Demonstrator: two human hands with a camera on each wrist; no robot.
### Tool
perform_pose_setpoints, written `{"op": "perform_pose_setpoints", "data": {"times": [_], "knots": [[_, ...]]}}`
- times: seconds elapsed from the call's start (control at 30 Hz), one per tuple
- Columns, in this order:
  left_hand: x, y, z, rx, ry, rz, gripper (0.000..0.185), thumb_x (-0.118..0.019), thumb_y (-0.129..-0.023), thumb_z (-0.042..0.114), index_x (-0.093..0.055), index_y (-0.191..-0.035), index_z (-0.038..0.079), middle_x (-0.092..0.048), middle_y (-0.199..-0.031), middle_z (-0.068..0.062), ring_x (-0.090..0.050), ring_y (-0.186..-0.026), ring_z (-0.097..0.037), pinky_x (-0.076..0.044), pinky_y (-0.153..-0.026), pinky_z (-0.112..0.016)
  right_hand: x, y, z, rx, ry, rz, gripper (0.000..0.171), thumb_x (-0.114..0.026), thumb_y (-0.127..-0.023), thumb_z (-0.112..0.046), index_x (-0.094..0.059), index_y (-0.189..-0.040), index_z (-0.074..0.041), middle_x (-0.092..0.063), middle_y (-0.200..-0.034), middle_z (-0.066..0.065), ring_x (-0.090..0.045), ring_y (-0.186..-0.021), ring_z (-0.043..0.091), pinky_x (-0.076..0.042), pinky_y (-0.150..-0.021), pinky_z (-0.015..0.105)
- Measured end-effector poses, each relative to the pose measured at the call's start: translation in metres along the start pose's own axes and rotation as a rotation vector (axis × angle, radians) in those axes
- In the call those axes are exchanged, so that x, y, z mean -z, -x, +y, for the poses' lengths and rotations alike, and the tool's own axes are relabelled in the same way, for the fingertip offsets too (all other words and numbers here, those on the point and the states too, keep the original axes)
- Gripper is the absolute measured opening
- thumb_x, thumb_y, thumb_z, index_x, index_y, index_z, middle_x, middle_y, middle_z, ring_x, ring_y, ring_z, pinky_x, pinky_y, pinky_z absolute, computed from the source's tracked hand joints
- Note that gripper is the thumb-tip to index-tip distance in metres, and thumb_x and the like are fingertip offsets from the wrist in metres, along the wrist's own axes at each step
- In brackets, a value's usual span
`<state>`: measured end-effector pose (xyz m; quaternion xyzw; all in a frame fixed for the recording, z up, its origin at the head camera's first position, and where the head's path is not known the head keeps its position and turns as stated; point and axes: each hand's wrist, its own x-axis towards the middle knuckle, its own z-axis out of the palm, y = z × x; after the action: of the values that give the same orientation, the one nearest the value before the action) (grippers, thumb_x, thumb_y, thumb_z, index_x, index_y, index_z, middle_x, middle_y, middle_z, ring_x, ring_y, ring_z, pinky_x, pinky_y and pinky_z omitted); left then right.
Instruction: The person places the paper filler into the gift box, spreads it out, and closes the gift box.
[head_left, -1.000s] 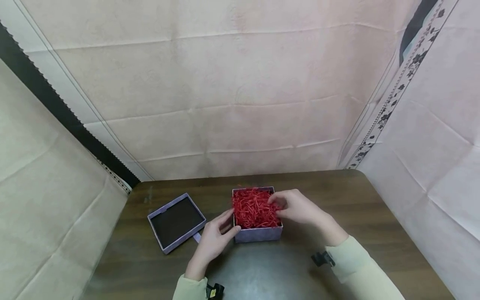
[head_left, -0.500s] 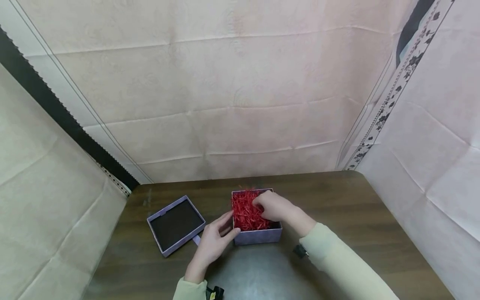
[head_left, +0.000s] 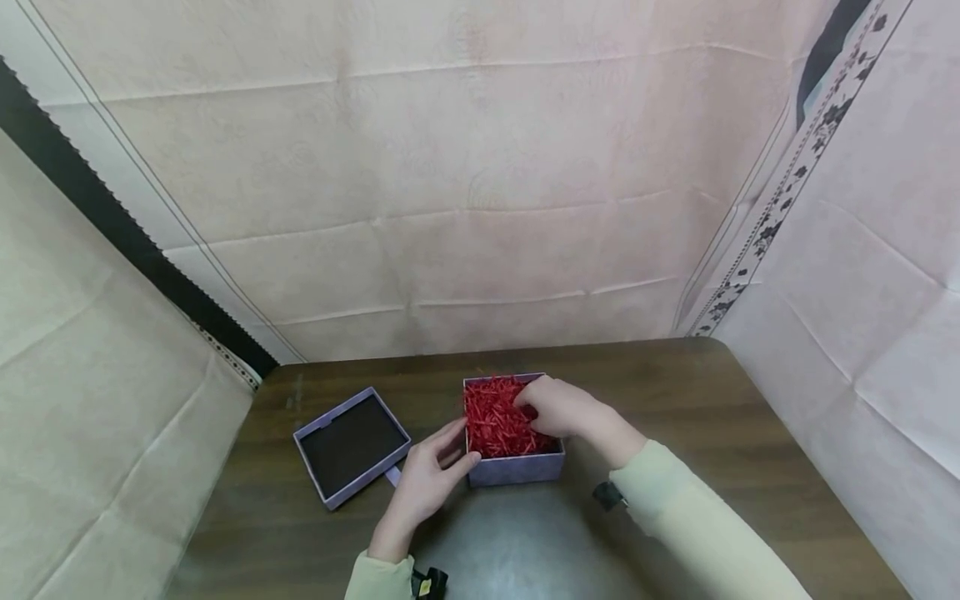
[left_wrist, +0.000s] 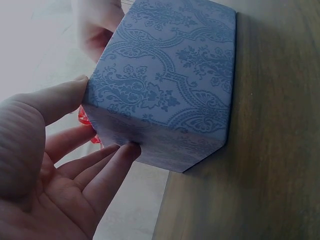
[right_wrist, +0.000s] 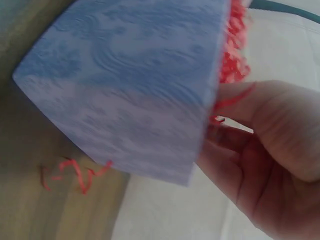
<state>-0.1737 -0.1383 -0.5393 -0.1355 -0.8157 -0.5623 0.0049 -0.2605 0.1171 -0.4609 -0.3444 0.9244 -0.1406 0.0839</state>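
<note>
A lavender, damask-patterned gift box (head_left: 517, 472) stands on the table, filled with red shredded paper (head_left: 498, 417). My left hand (head_left: 427, 475) holds its front left corner. In the left wrist view the thumb (left_wrist: 62, 100) meets the box edge while fingers touch the side wall. My right hand (head_left: 566, 408) reaches over the right rim, its fingers curled into the shreds; their tips are hidden. The right wrist view shows the box wall (right_wrist: 145, 90) covering those fingertips, and a red strand (right_wrist: 237, 98) lies across the hand.
To the left lies the box lid (head_left: 352, 450), tilted askew with its dark inside facing up and a lavender ribbon tab (head_left: 393, 475) beside it. A few loose red shreds (right_wrist: 77, 172) show near the box bottom. Pale cloth (head_left: 465, 183) hangs behind the wooden table (head_left: 637, 367).
My right hand has moved left and deeper into the red shreds, then slightly back to the right. A dark gap opened at the box's right front corner. My left hand has stayed put.
</note>
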Motion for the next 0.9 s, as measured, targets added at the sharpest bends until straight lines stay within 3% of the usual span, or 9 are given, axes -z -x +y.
{"op": "perform_pose_setpoints", "data": {"times": [0.1, 0.2, 0.37, 0.53, 0.6, 0.7, 0.9], "knots": [[0.001, -0.001, 0.000, -0.003, 0.003, -0.001, 0.063, -0.079, -0.100, 0.025, -0.056, -0.155, 0.004, -0.052, -0.159, -0.018, -0.059, -0.137, -0.036, -0.056, -0.103, -0.039, 0.009, 0.008, 0.003, -0.004, -0.049, 0.011, 0.025, -0.077, -0.092, 0.003, -0.082, -0.112, -0.011, -0.076, -0.102, 0.002, -0.066, -0.089, 0.014, -0.060, -0.080, 0.035], [0.002, -0.001, 0.000, -0.003, 0.006, -0.004, 0.063, -0.079, -0.100, 0.024, -0.056, -0.155, 0.004, -0.051, -0.159, -0.018, -0.059, -0.137, -0.036, -0.056, -0.103, -0.039, 0.016, 0.016, 0.004, -0.014, -0.076, 0.038, 0.035, -0.076, -0.092, 0.003, -0.079, -0.125, -0.006, -0.076, -0.122, 0.009, -0.070, -0.110, 0.022, -0.061, -0.093, 0.042], [0.003, -0.001, 0.000, -0.004, 0.010, -0.007, 0.063, -0.079, -0.101, 0.024, -0.055, -0.156, 0.004, -0.051, -0.160, -0.018, -0.059, -0.137, -0.037, -0.056, -0.103, -0.039, 0.023, 0.017, -0.001, -0.016, -0.095, 0.102, 0.052, -0.086, -0.089, -0.009, -0.073, -0.139, -0.014, -0.068, -0.140, 0.010, -0.065, -0.127, 0.030, -0.057, -0.103, 0.052], [0.003, -0.002, 0.001, -0.003, 0.005, -0.010, 0.062, -0.079, -0.101, 0.024, -0.055, -0.156, 0.005, -0.051, -0.160, -0.018, -0.058, -0.138, -0.037, -0.056, -0.103, -0.040, 0.011, 0.003, -0.010, 0.051, -0.094, 0.021, 0.072, -0.090, -0.088, -0.018, -0.061, -0.154, -0.025, -0.047, -0.163, 0.010, -0.055, -0.140, 0.033, -0.055, -0.106, 0.055], [0.003, -0.002, 0.001, -0.005, 0.004, -0.008, 0.062, -0.079, -0.101, 0.023, -0.056, -0.155, 0.005, -0.051, -0.160, -0.019, -0.059, -0.137, -0.038, -0.055, -0.103, -0.041, 0.001, -0.005, -0.011, 0.065, -0.056, -0.040, 0.068, -0.088, -0.090, -0.016, -0.063, -0.152, -0.024, -0.045, -0.165, 0.011, -0.052, -0.143, 0.033, -0.055, -0.108, 0.053], [0.002, -0.002, 0.001, -0.004, 0.008, -0.009, 0.062, -0.079, -0.101, 0.024, -0.056, -0.155, 0.006, -0.051, -0.160, -0.019, -0.059, -0.138, -0.038, -0.055, -0.104, -0.042, -0.015, -0.015, -0.013, 0.018, 0.022, -0.097, 0.054, -0.084, -0.092, -0.011, -0.071, -0.144, -0.019, -0.051, -0.161, 0.013, -0.054, -0.143, 0.032, -0.054, -0.109, 0.049], [0.002, -0.001, 0.000, 0.005, 0.023, -0.015, 0.062, -0.079, -0.101, 0.022, -0.056, -0.155, 0.005, -0.051, -0.160, -0.019, -0.058, -0.138, -0.036, -0.055, -0.104, -0.039, -0.033, -0.027, -0.016, -0.095, 0.053, -0.103, 0.041, -0.084, -0.092, -0.006, -0.079, -0.131, -0.013, -0.066, -0.144, 0.013, -0.060, -0.136, 0.032, -0.053, -0.111, 0.048]]}}
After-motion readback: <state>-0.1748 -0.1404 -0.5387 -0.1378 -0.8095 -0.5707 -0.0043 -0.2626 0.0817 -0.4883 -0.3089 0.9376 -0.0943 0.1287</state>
